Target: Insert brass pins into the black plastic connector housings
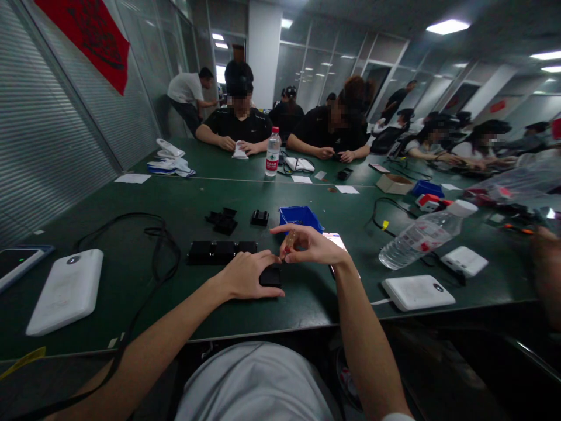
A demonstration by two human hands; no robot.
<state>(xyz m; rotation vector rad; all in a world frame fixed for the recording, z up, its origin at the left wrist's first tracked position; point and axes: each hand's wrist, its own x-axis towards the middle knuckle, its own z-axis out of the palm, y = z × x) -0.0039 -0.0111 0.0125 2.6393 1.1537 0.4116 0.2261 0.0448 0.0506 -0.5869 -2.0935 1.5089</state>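
Observation:
My left hand (pixel 245 275) lies on the green table, its thumb and fingers closed around a small black plastic box (pixel 270 277). From the right, my right hand (pixel 318 245) reaches in with thumb and fingertips pinched on a small clear-and-red piece (pixel 289 241), perhaps a tool handle. Its lower end is by the box's far edge; whether they touch is hard to see. Just beyond my left hand, a row of black boxes (pixel 221 251) lies side by side. Behind my right hand stands a blue bin (pixel 300 216) with small contents I cannot make out.
Loose black parts (pixel 223 222) and another black piece (pixel 260 217) lie farther back. A phone (pixel 336 241) is beside my right wrist. White power banks (pixel 65 292) and cables lie at both sides. A water bottle (pixel 423 237) lies tilted at right. Co-workers sit opposite.

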